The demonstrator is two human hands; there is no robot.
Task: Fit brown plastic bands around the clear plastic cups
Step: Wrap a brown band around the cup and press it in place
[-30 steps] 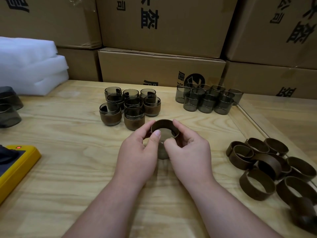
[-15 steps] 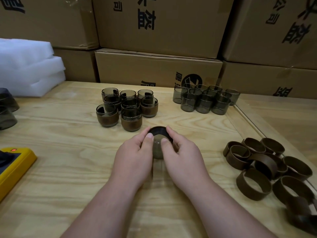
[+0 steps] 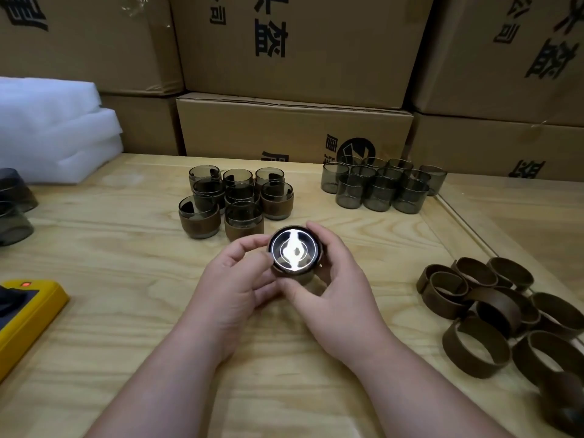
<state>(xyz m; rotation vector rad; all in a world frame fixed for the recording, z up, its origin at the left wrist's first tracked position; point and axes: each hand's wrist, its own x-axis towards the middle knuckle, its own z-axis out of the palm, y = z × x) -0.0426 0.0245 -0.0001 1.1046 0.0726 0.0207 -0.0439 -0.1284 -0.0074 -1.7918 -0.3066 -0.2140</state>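
Cup in hand: being held above table, tipped toward camera, brown band around it.
Left hand: fingers curling against cup's side.
Right hand: fingers wrapping around cup.
Done: banded cups standing grouped behind.
Remaining: bare cups and loose bands waiting at right.

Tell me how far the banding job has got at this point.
Done: a cluster of banded cups stands mid-table. In hand: the left hand and right hand hold one cup tipped toward the camera, a brown band showing at its edge. Left: a group of bare cups at the back right and a pile of loose bands on the right.
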